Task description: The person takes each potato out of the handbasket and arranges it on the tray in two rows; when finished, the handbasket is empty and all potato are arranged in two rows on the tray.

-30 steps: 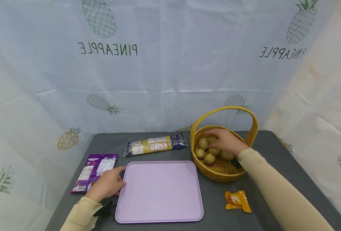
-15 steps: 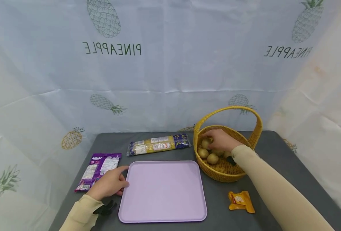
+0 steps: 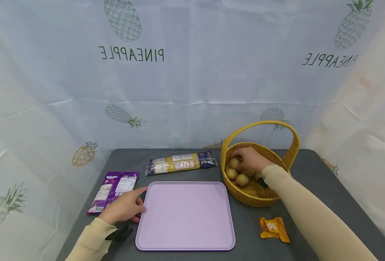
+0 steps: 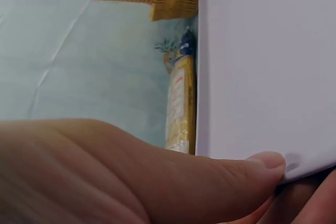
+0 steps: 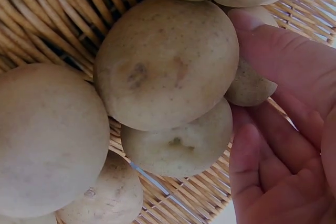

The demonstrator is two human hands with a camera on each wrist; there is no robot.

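A lilac tray lies on the dark table. My left hand pinches its left edge; in the left wrist view the thumb presses on the rim, with the fingers below. At the right stands a yellow wicker basket with a tall handle, holding several potatoes. My right hand reaches in under the handle, thumb and fingers curled round a potato near the left wall. In the right wrist view, the thumb partly hides the held potato, and other potatoes crowd beside it.
A long pack of yellow noodles lies behind the tray. Left of it is a purple bag, close to my left hand. A small orange packet lies in front of the basket. A white pineapple-print curtain surrounds the table.
My right hand has lowered into the basket and its fingers have closed round a potato. The left hand stays at the tray edge. The whole head view has shifted slightly.
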